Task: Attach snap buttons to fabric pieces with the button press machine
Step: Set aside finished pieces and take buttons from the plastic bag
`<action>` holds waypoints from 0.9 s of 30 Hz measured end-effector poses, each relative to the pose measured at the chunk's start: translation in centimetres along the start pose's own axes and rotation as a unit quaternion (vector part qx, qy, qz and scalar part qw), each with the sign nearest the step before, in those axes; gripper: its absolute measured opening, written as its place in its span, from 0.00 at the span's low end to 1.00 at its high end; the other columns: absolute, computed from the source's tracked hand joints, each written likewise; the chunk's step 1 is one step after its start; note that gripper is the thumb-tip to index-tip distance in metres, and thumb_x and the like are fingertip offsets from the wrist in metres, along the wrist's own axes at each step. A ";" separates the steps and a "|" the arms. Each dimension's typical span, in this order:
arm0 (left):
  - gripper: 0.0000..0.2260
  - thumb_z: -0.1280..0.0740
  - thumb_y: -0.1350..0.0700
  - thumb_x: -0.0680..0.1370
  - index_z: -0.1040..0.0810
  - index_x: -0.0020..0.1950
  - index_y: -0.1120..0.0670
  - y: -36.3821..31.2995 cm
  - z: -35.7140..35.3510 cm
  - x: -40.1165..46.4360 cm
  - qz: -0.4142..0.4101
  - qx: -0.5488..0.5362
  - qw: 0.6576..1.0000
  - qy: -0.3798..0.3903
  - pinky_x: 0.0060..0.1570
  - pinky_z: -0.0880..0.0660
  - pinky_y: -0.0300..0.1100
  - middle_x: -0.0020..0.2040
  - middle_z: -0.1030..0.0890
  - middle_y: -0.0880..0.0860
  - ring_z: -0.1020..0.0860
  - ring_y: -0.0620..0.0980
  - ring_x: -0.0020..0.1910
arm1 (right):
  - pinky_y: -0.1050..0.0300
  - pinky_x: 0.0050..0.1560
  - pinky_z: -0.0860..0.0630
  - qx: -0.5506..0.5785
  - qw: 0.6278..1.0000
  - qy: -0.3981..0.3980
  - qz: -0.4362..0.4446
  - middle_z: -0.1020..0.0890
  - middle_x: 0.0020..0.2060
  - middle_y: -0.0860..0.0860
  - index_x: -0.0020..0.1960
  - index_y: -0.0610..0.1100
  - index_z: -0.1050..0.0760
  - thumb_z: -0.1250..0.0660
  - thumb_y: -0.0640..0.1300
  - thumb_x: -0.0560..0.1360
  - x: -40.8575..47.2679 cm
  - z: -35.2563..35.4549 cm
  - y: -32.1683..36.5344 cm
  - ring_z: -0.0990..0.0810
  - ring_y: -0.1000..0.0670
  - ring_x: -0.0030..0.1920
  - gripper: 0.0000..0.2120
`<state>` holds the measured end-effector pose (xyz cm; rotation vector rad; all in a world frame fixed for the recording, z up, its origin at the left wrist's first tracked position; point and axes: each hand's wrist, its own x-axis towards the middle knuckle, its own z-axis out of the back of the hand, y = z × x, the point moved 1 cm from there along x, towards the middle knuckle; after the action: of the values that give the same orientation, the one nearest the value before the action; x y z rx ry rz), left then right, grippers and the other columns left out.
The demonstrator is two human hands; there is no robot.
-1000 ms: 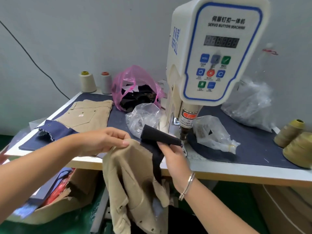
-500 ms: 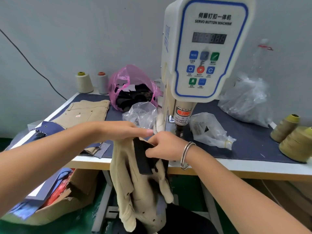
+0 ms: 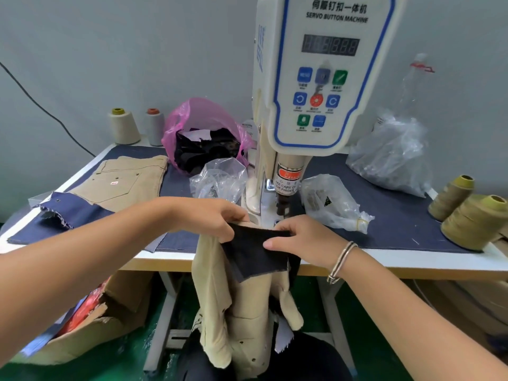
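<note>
Both hands hold the fabric at the front of the button press machine (image 3: 324, 78): the left hand (image 3: 211, 218) pinches the top edge of the tan garment (image 3: 247, 312) together with the dark fabric piece (image 3: 253, 254), and the right hand (image 3: 305, 240) presses curled fingers on the dark piece's other end, thumb along its lower side. The dark piece is stretched flat between them, just in front of the machine's black punch (image 3: 283, 207), probably so the spot for the snap can be slid under it without a wrinkle. Most of the tan garment hangs off the worktop (image 3: 412, 259) edge below the machine, its weight kept out of the way. Left of the machine lie a clear bag (image 3: 220, 180), a pink bag (image 3: 200, 125) of dark scraps and folded tan trousers (image 3: 129, 180); right of it, another small clear bag (image 3: 330, 202), likely snap parts kept within reach.
</note>
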<state>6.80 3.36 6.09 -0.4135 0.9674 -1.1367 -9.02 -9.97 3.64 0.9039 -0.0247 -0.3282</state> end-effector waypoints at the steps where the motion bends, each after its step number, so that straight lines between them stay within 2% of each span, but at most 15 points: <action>1: 0.10 0.38 0.58 0.66 0.25 0.45 0.53 -0.1 -0.3 0.3 -0.004 -0.019 1.000 0.001 0.46 0.30 0.37 0.41 0.23 0.47 0.25 0.44 0.42 | 0.69 0.36 0.29 0.019 1.000 -0.008 -0.002 0.22 0.32 0.55 0.38 0.46 0.21 0.30 0.47 0.73 -0.2 0.1 -0.2 0.25 0.60 0.33 0.07; 2: 0.07 0.36 0.55 0.67 0.24 0.45 0.52 -0.2 -0.7 0.6 -0.005 -0.037 0.999 -0.002 0.49 0.30 0.40 0.41 0.22 0.48 0.24 0.45 0.43 | 0.69 0.35 0.29 0.036 0.999 -0.015 -0.005 0.21 0.32 0.54 0.39 0.45 0.21 0.30 0.46 0.73 -0.3 0.1 -0.3 0.24 0.59 0.33 0.07; 4: 0.13 0.31 0.44 0.70 0.21 0.48 0.51 -0.1 -1.3 1.1 0.006 -0.021 1.000 -0.018 0.56 0.28 0.42 0.45 0.19 0.47 0.21 0.44 0.48 | 0.69 0.35 0.29 0.051 0.998 -0.025 -0.009 0.21 0.31 0.55 0.38 0.47 0.21 0.30 0.47 0.72 -0.6 0.1 -0.4 0.24 0.60 0.32 0.06; 5: 0.15 0.30 0.41 0.71 0.20 0.52 0.49 -0.1 -1.5 1.4 0.011 -0.003 1.000 -0.028 0.59 0.27 0.42 0.48 0.17 0.46 0.20 0.43 0.50 | 0.69 0.35 0.28 0.057 0.998 -0.029 -0.010 0.21 0.30 0.56 0.37 0.48 0.22 0.29 0.46 0.72 -0.8 0.1 -0.6 0.23 0.60 0.32 0.06; 8: 0.12 0.29 0.50 0.74 0.21 0.57 0.47 0.2 -1.7 1.6 -0.005 0.020 0.999 -0.031 0.61 0.26 0.45 0.52 0.17 0.45 0.20 0.43 0.53 | 0.69 0.36 0.25 0.155 0.987 -0.033 -0.022 0.18 0.31 0.56 0.36 0.49 0.20 0.29 0.41 0.73 -1.3 0.3 -1.2 0.20 0.60 0.33 0.07; 10: 0.13 0.30 0.51 0.73 0.21 0.57 0.46 0.7 -1.5 1.4 -0.010 -0.010 1.000 -0.014 0.60 0.27 0.41 0.52 0.17 0.44 0.20 0.42 0.54 | 0.68 0.37 0.24 0.247 0.969 -0.015 -0.029 0.15 0.35 0.54 0.35 0.50 0.17 0.31 0.37 0.73 -1.9 0.6 -1.7 0.17 0.58 0.37 0.11; 14: 0.11 0.34 0.53 0.71 0.19 0.52 0.51 1.9 -1.6 2.1 -0.013 -0.042 0.999 -0.030 0.60 0.30 0.39 0.51 0.16 0.44 0.20 0.42 0.54 | 0.63 0.42 0.21 0.397 0.916 -0.004 -0.054 0.15 0.43 0.45 0.44 0.42 0.17 0.36 0.33 0.75 -1.9 0.6 -3.2 0.16 0.52 0.43 0.10; 16: 0.04 0.34 0.53 0.71 0.21 0.42 0.51 2.5 -1.7 2.5 -0.020 -0.054 0.998 -0.039 0.55 0.32 0.39 0.42 0.19 0.43 0.22 0.41 0.46 | 0.63 0.42 0.21 0.433 0.898 -0.012 -0.075 0.15 0.43 0.45 0.46 0.40 0.18 0.37 0.33 0.76 -1.5 0.5 -3.9 0.16 0.52 0.43 0.09; 18: 0.05 0.34 0.53 0.72 0.25 0.35 0.48 2.9 -1.9 2.9 -0.026 -0.102 0.994 -0.037 0.51 0.34 0.39 0.37 0.24 0.43 0.26 0.41 0.41 | 0.63 0.42 0.21 0.454 0.885 -0.023 -0.098 0.15 0.43 0.45 0.48 0.38 0.19 0.38 0.34 0.76 -0.7 0.5 -4.6 0.16 0.52 0.42 0.08; 21: 0.02 0.35 0.54 0.69 0.26 0.37 0.52 3.3 -2.6 4.0 -0.029 -0.189 0.978 -0.084 0.51 0.37 0.46 0.39 0.27 0.52 0.31 0.51 0.45 | 0.61 0.43 0.20 0.464 0.878 -0.026 -0.120 0.15 0.43 0.45 0.48 0.39 0.20 0.37 0.36 0.77 0.7 0.5 -4.9 0.16 0.51 0.42 0.07; 22: 0.06 0.35 0.54 0.67 0.26 0.41 0.55 3.4 -2.8 4.4 -0.033 -0.221 0.970 -0.097 0.52 0.38 0.47 0.41 0.26 0.54 0.31 0.52 0.47 | 0.60 0.44 0.21 0.456 0.881 -0.026 -0.125 0.15 0.43 0.45 0.48 0.39 0.20 0.36 0.37 0.77 1.1 0.5 -5.0 0.17 0.50 0.43 0.07; 24: 0.15 0.32 0.49 0.67 0.23 0.47 0.58 3.6 -3.3 5.1 -0.026 -0.272 0.957 -0.097 0.55 0.33 0.46 0.47 0.19 0.49 0.25 0.51 0.54 | 0.59 0.43 0.22 0.446 0.885 -0.030 -0.133 0.15 0.42 0.46 0.47 0.40 0.20 0.35 0.38 0.76 1.7 0.5 -5.0 0.17 0.50 0.43 0.06; 25: 0.20 0.30 0.42 0.67 0.21 0.51 0.54 3.6 -3.6 5.3 -0.023 -0.267 0.959 -0.090 0.57 0.32 0.44 0.51 0.17 0.45 0.23 0.48 0.56 | 0.59 0.43 0.22 0.445 0.884 -0.032 -0.137 0.15 0.42 0.46 0.47 0.40 0.19 0.35 0.39 0.76 1.9 0.6 -5.1 0.17 0.49 0.43 0.06; 26: 0.23 0.30 0.34 0.66 0.20 0.51 0.49 3.7 -3.8 5.4 -0.019 -0.232 0.968 -0.093 0.55 0.31 0.43 0.50 0.17 0.43 0.23 0.43 0.55 | 0.58 0.44 0.22 0.441 0.886 -0.034 -0.142 0.15 0.42 0.46 0.48 0.40 0.20 0.35 0.39 0.76 2.0 0.6 -5.2 0.17 0.49 0.44 0.05; 27: 0.22 0.31 0.30 0.65 0.20 0.45 0.47 3.7 -3.9 5.4 -0.012 -0.195 0.974 -0.119 0.50 0.31 0.40 0.44 0.19 0.42 0.23 0.38 0.48 | 0.57 0.46 0.23 0.433 0.889 -0.036 -0.146 0.15 0.43 0.45 0.49 0.40 0.20 0.34 0.39 0.76 2.1 0.6 -5.4 0.18 0.49 0.44 0.06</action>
<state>6.27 0.70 -1.07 -0.8598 0.9742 -0.8912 -8.57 -14.12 -0.39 1.7949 -0.1117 -0.6559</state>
